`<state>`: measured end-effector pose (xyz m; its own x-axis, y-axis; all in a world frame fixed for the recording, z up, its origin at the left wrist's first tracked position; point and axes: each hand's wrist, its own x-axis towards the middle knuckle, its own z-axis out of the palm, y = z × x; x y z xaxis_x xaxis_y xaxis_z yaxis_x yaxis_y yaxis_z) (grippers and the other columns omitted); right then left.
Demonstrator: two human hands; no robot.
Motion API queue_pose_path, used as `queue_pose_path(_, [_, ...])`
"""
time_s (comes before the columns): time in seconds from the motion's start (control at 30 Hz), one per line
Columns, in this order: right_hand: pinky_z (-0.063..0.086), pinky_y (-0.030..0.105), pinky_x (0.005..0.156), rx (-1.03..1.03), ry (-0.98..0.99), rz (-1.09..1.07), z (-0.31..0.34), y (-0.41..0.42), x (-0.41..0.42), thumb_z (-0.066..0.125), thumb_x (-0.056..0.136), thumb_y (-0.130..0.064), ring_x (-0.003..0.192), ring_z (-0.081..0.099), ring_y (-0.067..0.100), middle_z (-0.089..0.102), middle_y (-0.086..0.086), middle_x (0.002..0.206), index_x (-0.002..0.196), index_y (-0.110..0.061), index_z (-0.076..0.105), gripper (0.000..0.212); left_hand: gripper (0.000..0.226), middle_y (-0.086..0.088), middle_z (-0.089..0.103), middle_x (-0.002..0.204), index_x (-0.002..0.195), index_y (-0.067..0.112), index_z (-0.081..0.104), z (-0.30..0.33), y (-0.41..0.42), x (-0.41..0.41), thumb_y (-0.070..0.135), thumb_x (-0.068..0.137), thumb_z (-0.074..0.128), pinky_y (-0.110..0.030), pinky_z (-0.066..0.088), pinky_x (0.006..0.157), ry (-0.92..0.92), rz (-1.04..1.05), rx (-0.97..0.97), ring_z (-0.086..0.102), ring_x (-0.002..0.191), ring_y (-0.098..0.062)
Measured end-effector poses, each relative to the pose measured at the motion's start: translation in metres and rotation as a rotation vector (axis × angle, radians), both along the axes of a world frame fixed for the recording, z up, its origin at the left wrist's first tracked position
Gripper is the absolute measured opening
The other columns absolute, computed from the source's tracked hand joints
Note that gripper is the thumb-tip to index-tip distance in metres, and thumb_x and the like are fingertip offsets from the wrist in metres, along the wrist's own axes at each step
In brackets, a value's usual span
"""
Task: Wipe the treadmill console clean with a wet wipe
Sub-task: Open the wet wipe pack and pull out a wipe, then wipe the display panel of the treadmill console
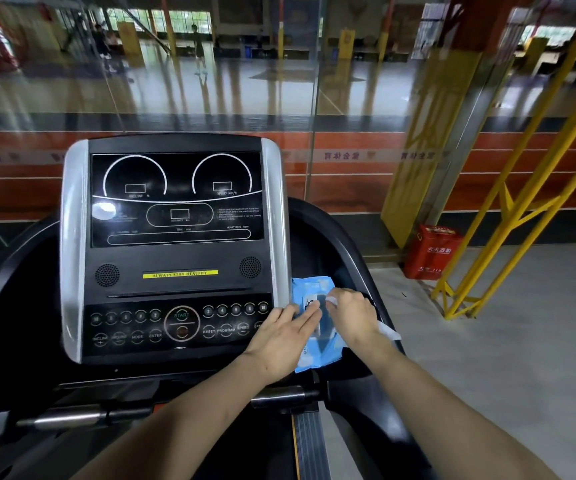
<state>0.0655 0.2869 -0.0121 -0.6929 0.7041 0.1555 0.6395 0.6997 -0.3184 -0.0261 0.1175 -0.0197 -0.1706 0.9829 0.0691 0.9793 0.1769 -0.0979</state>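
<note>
The treadmill console (175, 258) fills the middle of the view: a black display panel with two dials, silver side strips and a row of buttons below. A blue wet-wipe pack (309, 289) lies on the black tray just right of the console. My left hand (283, 337) rests flat on the pack's lower left, fingers stretched out. My right hand (352, 315) is over the pack's right side, fingers pinched on a white wet wipe (388, 330) that trails out below the hand. The pack's middle is partly hidden by both hands.
Black handrails (356, 247) curve around both sides of the console, and a metal grip bar (276, 396) crosses below it. A glass wall (314, 98) stands behind. A red box (430, 252) and yellow steel frames (508, 220) stand on the floor to the right.
</note>
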Motion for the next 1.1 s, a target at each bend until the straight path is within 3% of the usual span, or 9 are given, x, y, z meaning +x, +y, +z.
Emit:
queue_pose_path(0.27, [0.055,0.038,0.071,-0.168,0.311,-0.011,0.001,0.018,0.023,0.067,0.095,-0.026,0.079,0.064,0.022,0.068,0.001,0.085,0.087,-0.017,0.066,0.012,0.079,-0.006,0.003,0.174,0.163,0.014,0.014,-0.005,0.020,0.001,0.015,0.095,0.053,-0.044,0.027,0.115,0.226,0.013,-0.157,0.024,0.143,-0.034])
queue_pose_path(0.47, [0.048,0.020,0.059,-0.276,0.411,-0.060,0.008,0.015,0.021,0.062,0.092,-0.043,0.074,0.064,0.005,0.067,-0.011,0.080,0.095,-0.029,0.061,0.014,0.063,-0.007,0.024,0.165,0.158,0.016,0.029,-0.005,0.033,0.009,0.025,0.100,0.050,-0.046,0.027,0.108,0.311,0.031,-0.220,0.027,0.139,-0.031])
queue_pose_path(0.6, [0.038,0.011,0.049,-0.347,0.465,-0.147,0.018,0.008,0.021,0.054,0.093,-0.031,0.069,0.060,0.005,0.065,-0.007,0.081,0.101,-0.027,0.054,0.009,0.054,-0.006,0.030,0.162,0.154,0.016,0.039,-0.004,0.036,0.011,0.022,0.101,0.047,-0.047,0.023,0.110,0.312,0.030,-0.237,0.025,0.137,-0.030])
queue_pose_path(0.67, [0.040,0.013,0.049,-0.412,0.528,-0.175,0.026,0.006,0.022,0.054,0.094,-0.025,0.066,0.059,0.009,0.064,-0.005,0.079,0.098,-0.023,0.055,0.005,0.048,-0.006,0.039,0.156,0.148,0.014,0.046,0.000,0.034,0.010,0.020,0.100,0.045,-0.048,0.023,0.112,0.292,0.007,-0.205,0.027,0.138,-0.031])
queue_pose_path(0.8, [0.039,0.036,0.062,-0.591,0.709,-0.130,0.048,0.002,0.029,0.055,0.095,-0.019,0.062,0.045,0.014,0.049,0.003,0.065,0.081,-0.007,0.058,0.019,0.050,-0.003,0.046,0.154,0.143,0.015,0.053,0.010,0.013,0.007,0.015,0.093,0.051,-0.043,0.030,0.112,0.112,-0.022,-0.047,0.034,0.140,-0.031])
queue_pose_path(0.97, [0.041,0.023,0.065,-0.678,0.767,0.007,0.088,-0.021,0.012,0.060,0.097,-0.028,0.063,0.053,0.001,0.059,-0.014,0.065,0.083,-0.023,0.069,0.018,0.049,0.005,0.057,0.147,0.137,0.020,0.063,0.036,-0.035,-0.015,0.022,0.088,0.057,-0.041,0.042,0.104,-0.079,0.067,0.175,0.048,0.134,-0.027])
queue_pose_path(1.1, [0.045,0.029,0.070,-0.713,0.823,0.075,0.117,-0.042,-0.023,0.063,0.095,-0.025,0.075,0.058,0.011,0.067,0.006,0.083,0.085,-0.021,0.071,0.013,0.055,0.002,0.046,0.159,0.149,0.022,0.053,0.063,-0.061,-0.044,0.025,0.094,0.052,-0.042,0.037,0.114,-0.127,0.271,0.268,0.041,0.145,-0.025])
